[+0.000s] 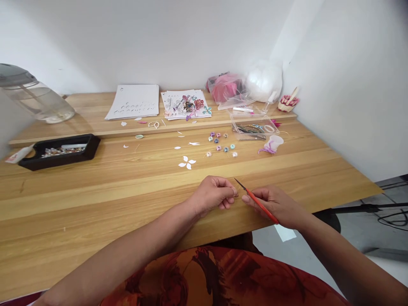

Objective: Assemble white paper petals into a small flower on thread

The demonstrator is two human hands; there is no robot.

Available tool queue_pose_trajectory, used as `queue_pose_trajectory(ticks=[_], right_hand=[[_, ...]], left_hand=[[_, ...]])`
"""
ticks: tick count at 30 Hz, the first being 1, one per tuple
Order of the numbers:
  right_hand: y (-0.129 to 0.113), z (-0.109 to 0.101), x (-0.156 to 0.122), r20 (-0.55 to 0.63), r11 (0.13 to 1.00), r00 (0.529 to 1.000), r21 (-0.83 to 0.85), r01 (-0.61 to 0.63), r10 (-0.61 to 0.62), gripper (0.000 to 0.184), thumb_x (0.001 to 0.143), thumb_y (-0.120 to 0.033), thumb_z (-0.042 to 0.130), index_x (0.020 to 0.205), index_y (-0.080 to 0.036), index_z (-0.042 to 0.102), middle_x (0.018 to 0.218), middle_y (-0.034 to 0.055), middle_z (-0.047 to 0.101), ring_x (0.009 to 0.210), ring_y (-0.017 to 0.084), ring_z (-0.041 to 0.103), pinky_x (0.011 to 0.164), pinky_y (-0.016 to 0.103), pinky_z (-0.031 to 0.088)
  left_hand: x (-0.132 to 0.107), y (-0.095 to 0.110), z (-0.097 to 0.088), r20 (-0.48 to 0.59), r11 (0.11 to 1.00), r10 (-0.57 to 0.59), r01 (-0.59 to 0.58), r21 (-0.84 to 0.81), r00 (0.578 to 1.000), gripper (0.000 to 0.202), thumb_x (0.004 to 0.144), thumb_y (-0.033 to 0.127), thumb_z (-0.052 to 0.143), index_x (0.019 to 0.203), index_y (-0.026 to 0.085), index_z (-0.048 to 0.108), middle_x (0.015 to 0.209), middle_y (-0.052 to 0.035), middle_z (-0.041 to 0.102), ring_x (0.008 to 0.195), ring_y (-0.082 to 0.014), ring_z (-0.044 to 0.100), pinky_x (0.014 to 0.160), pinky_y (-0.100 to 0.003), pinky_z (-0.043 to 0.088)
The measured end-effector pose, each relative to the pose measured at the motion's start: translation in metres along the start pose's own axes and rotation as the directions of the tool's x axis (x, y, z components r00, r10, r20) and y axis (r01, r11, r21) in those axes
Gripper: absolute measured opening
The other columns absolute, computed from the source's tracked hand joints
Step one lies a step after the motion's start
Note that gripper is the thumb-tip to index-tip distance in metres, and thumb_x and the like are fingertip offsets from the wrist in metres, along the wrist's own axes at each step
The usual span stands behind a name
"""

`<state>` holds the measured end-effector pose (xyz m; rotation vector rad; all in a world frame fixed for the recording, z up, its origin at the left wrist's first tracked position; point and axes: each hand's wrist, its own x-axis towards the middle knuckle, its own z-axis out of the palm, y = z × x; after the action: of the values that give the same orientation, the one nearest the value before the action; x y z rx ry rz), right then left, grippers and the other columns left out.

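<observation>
My right hand (276, 204) grips a slim pointed tool (259, 206) with a red-orange handle and a dark, narrow tip. Whether it is scissors or tweezers I cannot tell. The tip points up and left, just beyond the fingers of my left hand (218, 192). That hand is closed in a pinch near the table's front edge; whatever sits between the fingertips is too small to make out. Beyond it, white paper petals (187, 162) lie in a flower shape. Small bobbins (218, 148) of coloured thread or wire are grouped farther back.
Behind the bobbins is a clear plastic box (250, 127) of thin sticks. A black tray (60, 151) of beads sits left, near a water bottle (36, 95). Paper stacks (134, 100) and wire flowers (191, 105) rest on the raised back shelf. The table's front edge (338, 202) slants at right.
</observation>
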<state>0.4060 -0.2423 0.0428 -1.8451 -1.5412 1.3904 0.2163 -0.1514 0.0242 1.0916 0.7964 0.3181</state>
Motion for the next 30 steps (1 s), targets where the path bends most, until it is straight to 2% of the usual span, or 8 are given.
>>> queue_pose_trajectory(ticks=[9,13,16,20,23,26,30], right_hand=[[0.0,0.002,0.0,-0.013,1.0,1.0,-0.021,0.015,-0.016,0.046,0.089,-0.052,0.055,0.063,-0.018,0.037,0.058,-0.0041,0.032,0.053,0.009,0.028,0.049,0.024,0.018],[0.008,0.005,0.0,-0.05,0.994,0.999,0.107,-0.015,0.021,0.044,0.086,-0.054,0.059,0.065,-0.018,0.043,0.058,-0.0038,0.038,0.052,0.009,0.033,0.048,0.023,0.022],[0.015,0.006,0.0,-0.089,0.971,0.995,0.237,-0.015,0.037,0.043,0.082,-0.057,0.062,0.069,-0.018,0.05,0.058,-0.0029,0.045,0.051,0.009,0.037,0.047,0.023,0.025],[0.015,0.007,-0.004,-0.19,0.962,0.981,0.273,0.02,0.034,0.05,0.079,-0.067,0.06,0.07,-0.017,0.055,0.055,-0.0012,0.049,0.048,0.009,0.036,0.047,0.023,0.028],[0.011,0.01,-0.006,-0.351,0.97,0.936,0.236,0.061,0.026,0.053,0.079,-0.07,0.057,0.068,-0.018,0.056,0.056,0.0002,0.049,0.047,0.01,0.038,0.046,0.024,0.03],[0.012,0.014,-0.006,-0.504,0.979,0.864,0.179,0.098,0.005,0.05,0.079,-0.068,0.059,0.066,-0.019,0.059,0.057,0.0021,0.052,0.051,0.014,0.046,0.051,0.027,0.038],[0.022,0.015,-0.002,-0.613,0.981,0.787,0.185,0.058,0.069,0.044,0.078,-0.067,0.062,0.074,-0.023,0.064,0.059,0.0064,0.058,0.061,0.022,0.059,0.06,0.034,0.05]], left_hand=[[0.001,-0.001,0.0,-0.014,1.0,-0.004,0.004,-0.015,1.0,0.01,0.07,0.019,0.066,0.064,0.013,0.061,0.053,0.0009,0.06,0.04,-0.0056,0.052,0.037,-0.014,0.037],[-0.001,0.0,0.0,-0.027,0.999,0.005,-0.006,-0.047,1.0,0.01,0.072,0.019,0.068,0.066,0.012,0.063,0.054,0.0003,0.061,0.042,-0.0055,0.053,0.039,-0.014,0.039],[-0.004,0.003,-0.001,-0.026,0.99,0.036,-0.039,-0.139,0.999,0.017,0.072,0.024,0.075,0.072,0.01,0.066,0.061,-0.0017,0.064,0.047,-0.0057,0.056,0.046,-0.015,0.045],[-0.008,0.008,-0.009,-0.039,0.958,0.08,-0.088,-0.272,0.996,0.029,0.069,0.032,0.082,0.08,0.008,0.069,0.068,-0.0039,0.066,0.054,-0.0067,0.061,0.053,-0.016,0.05],[-0.014,0.012,-0.022,-0.071,0.931,0.1,-0.118,-0.344,0.992,0.034,0.066,0.031,0.086,0.084,0.007,0.071,0.072,-0.0049,0.067,0.06,-0.008,0.063,0.057,-0.016,0.051],[-0.022,0.015,-0.041,-0.112,0.918,0.12,-0.154,-0.365,0.986,0.035,0.064,0.03,0.087,0.088,0.008,0.073,0.076,-0.0058,0.068,0.063,-0.0082,0.064,0.06,-0.017,0.052],[-0.036,0.017,-0.073,-0.216,0.924,0.153,-0.217,-0.314,0.964,0.036,0.063,0.033,0.088,0.087,0.009,0.075,0.08,-0.0064,0.068,0.066,-0.0079,0.063,0.059,-0.016,0.049]])
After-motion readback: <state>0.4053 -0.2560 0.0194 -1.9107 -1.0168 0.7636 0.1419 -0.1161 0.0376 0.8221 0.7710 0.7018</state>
